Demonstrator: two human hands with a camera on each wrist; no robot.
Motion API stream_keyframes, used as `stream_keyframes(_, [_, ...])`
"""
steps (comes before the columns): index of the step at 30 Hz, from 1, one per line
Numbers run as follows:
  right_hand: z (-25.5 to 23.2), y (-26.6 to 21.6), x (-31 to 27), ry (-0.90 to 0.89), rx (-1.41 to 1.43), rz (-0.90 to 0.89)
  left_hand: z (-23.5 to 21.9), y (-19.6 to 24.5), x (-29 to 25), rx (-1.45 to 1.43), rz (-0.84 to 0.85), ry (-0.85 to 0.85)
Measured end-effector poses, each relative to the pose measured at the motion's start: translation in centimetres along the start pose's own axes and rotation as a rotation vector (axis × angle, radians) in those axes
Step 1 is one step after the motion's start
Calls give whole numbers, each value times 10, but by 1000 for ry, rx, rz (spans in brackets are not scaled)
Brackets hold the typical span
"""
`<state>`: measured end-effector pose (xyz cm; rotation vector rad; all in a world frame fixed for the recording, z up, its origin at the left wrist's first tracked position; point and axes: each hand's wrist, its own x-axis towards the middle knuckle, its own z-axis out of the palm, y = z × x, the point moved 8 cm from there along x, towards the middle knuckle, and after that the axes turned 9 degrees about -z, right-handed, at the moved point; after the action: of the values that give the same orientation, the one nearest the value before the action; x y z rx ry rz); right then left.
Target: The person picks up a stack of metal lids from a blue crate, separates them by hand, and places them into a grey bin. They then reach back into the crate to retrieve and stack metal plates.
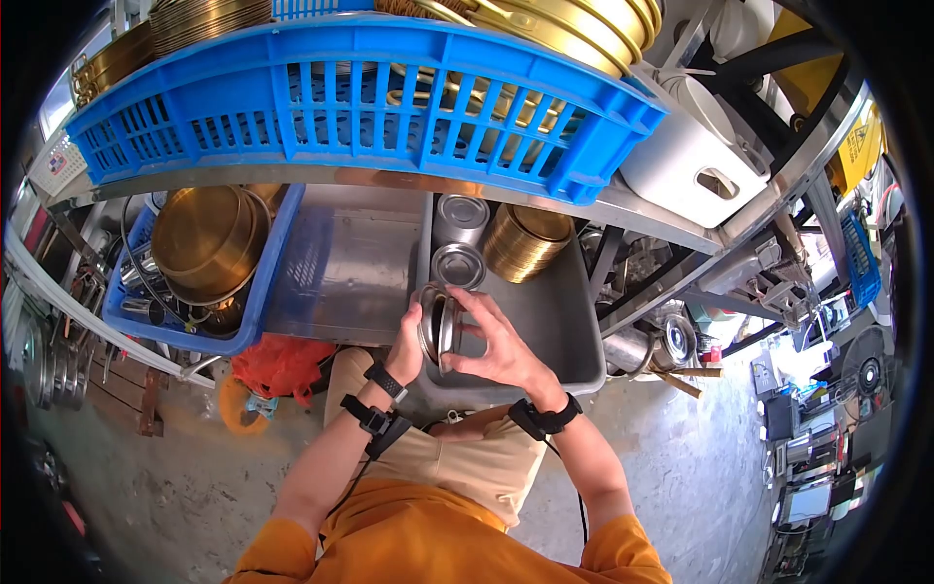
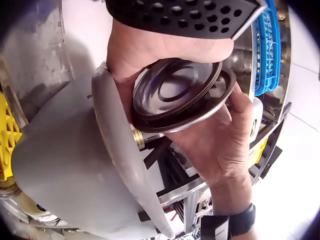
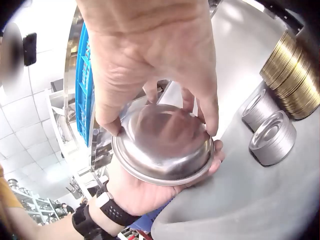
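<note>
The shallow, round, silver-coloured polished metal dishes [image 1: 440, 326], apparently two set together, are lifted between both hands over the near left edge of a deep grey plastic tub [image 1: 559, 326]. Whether they are nested or merely pressed together I cannot tell.

The right hand [image 1: 498, 348] is spread wide with its digits bent, gripping the rim on opposite sides, near ten and two o'clock in the right wrist view. The left hand [image 1: 404, 352] is cupped behind the dishes, its fingertips curling at the rim near three o'clock in that view.

In the head view, taking the dishes as the clock's centre, a short stack of silver metal discs [image 1: 457, 266] stands inside the tub just past twelve, with a second silver stack [image 1: 461, 216] beyond it. A taller stack of gold-coloured round metal pieces [image 1: 525, 243] stands between one and two. A bright blue slatted plastic crate [image 1: 360, 44] sits on the shelf above, toward twelve; a blue plastic tub [image 1: 219, 343] lies toward nine to ten.

The dishes look light, stiff and thin-walled, hard to break but easily scratched or dented. The smooth domed face would likely slip under flat fingers; the rolled-looking rim, held at opposite points, should give the surest purchase.
</note>
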<state>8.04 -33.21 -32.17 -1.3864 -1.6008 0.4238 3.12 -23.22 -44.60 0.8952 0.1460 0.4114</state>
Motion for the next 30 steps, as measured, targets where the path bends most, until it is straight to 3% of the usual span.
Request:
stream_keyframes(4, [-16, 14, -1, -5, 65, 22, -3, -1, -4, 42, -6, 47])
stream_keyframes(8, [-41, 58, -7, -93, 220, 337, -9, 3, -5, -12, 4, 141])
stream_keyframes(11, [-61, 64, 1, -170, 193, 363, -15, 2, -4, -87, -7, 181])
stream_keyframes(14, [-69, 72, 6, -272, 356, 395, -17, 4, -5, -167, -21, 179])
stream_keyframes(18, [-92, 94, 14, -163, 222, 390, -16, -2, -4, -298, -104, 129])
stream_keyframes(20, [-108, 109, 23, 109, -22, 312, -17, -4, -3, -251, -102, 119])
stream_keyframes(21, [-104, 114, 24, 164, -130, 280, -16, -5, -2, -204, -110, 107])
stream_keyframes(23, [-80, 157, 17, 34, -409, 203, -10, -1, -4, -201, -106, 126])
stream_keyframes(25, [-54, 164, 6, -29, -502, 121, -11, 0, -6, -191, -105, 149])
stream_keyframes(27, [-31, 184, -16, -362, -641, 524, -14, -4, -5, -185, -122, 134])
stream_keyframes(30, [-15, 161, -12, -406, -443, 475, -17, -8, -2, -195, -105, 95])
